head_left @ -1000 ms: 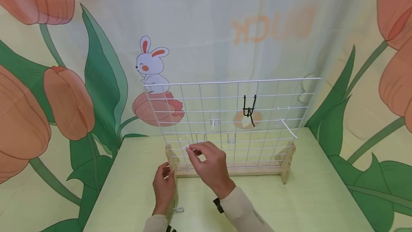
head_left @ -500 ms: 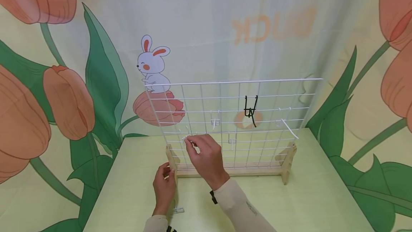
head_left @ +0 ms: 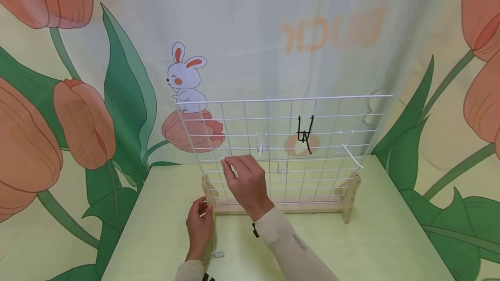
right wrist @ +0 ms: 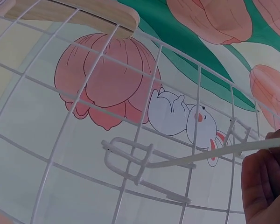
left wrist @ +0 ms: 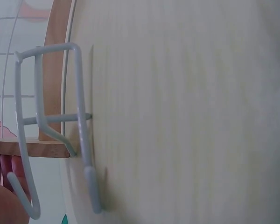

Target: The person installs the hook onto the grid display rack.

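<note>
**White hook held at the grid's left side**

White wire makes up the grid panel (head_left: 312,112), which stands upright in a wooden base (head_left: 281,206) along the far edge of your desk (head_left: 351,246). Your right hand (head_left: 248,181) is raised to the lower left part of the panel, and its fingers (head_left: 230,166) pinch a small white hook (head_left: 223,159) right at the wires there. In the right wrist view the same white hook (right wrist: 144,158) lies against the grid wires, its long prong running back to your fingertips.

Your left hand (head_left: 200,224) rests at the left foot of the wooden base, fingers curled round the upright post at the near left end of the stand. Just beside that wrist, near the desk's front edge, a second white hook (head_left: 215,254) lies flat on the desk; the left wrist view shows it (left wrist: 56,126) close up against the pale surface.

Other pieces hang on the panel: a black hook (head_left: 304,133) near the middle, two small white hooks left of it, and a long white prong (head_left: 351,155) towards the right edge.
</note>
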Tool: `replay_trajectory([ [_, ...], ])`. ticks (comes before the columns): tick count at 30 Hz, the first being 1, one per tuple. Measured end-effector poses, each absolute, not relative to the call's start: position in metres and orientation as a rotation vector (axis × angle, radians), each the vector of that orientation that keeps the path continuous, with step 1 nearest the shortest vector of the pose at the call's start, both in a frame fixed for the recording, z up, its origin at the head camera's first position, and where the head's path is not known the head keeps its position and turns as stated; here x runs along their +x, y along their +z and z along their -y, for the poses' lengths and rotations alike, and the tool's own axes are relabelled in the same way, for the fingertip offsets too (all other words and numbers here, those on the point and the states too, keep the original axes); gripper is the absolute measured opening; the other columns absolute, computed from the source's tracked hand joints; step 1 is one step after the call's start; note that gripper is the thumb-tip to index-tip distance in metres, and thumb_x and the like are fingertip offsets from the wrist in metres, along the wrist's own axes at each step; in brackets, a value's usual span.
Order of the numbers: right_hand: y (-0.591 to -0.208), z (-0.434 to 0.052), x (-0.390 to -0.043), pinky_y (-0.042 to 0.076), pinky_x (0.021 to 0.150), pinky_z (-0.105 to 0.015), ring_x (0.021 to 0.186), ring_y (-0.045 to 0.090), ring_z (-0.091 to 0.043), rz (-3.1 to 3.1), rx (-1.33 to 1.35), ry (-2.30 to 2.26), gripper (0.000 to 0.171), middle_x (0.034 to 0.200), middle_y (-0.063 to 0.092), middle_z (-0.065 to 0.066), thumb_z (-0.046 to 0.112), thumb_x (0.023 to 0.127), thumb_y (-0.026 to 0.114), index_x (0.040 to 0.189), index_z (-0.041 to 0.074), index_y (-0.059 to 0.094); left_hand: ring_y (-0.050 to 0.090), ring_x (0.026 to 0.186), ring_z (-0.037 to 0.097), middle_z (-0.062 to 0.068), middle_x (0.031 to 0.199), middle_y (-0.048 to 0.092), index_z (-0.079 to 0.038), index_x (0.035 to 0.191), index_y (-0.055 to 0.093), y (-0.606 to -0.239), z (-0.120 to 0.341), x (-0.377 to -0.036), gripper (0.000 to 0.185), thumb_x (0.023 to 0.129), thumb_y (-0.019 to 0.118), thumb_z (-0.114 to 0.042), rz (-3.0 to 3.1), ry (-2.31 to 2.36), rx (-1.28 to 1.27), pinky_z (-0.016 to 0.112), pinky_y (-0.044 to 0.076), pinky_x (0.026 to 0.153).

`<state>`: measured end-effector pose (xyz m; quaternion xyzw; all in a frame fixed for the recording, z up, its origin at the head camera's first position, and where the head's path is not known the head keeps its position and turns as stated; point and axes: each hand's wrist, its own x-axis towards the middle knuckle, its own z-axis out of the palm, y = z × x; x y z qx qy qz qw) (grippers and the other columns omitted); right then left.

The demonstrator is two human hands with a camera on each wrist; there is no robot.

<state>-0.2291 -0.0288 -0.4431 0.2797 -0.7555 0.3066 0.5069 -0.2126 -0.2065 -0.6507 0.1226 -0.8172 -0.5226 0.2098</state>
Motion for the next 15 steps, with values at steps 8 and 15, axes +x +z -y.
replay_trajectory([
  [8,-0.4423,0.0331,-0.2346,0.063,0.082,-0.026,0.085,0.075,-0.017,1.843,0.638,0.688,0.016,0.092,0.081,-0.005,0.018,0.09,0.086,0.098,0.005,0.082,0.07,0.111,0.023,0.009,0.12,0.071,-0.014,0.136,0.063,-0.6486,0.2062,-0.2124,0.032,0.105,0.066,-0.013,2.27,-1.447,0.337,0.04,0.061,0.09],
  [15,-0.4428,0.0368,-0.2379,0.063,0.081,-0.025,0.085,0.076,-0.017,1.833,0.652,0.66,0.017,0.091,0.081,-0.004,0.018,0.086,0.09,0.097,0.006,0.082,0.071,0.109,0.024,0.009,0.118,0.072,-0.014,0.134,0.065,-0.6492,0.2073,-0.2123,0.031,0.104,0.067,-0.011,2.254,-1.441,0.324,0.029,0.06,0.086],
])
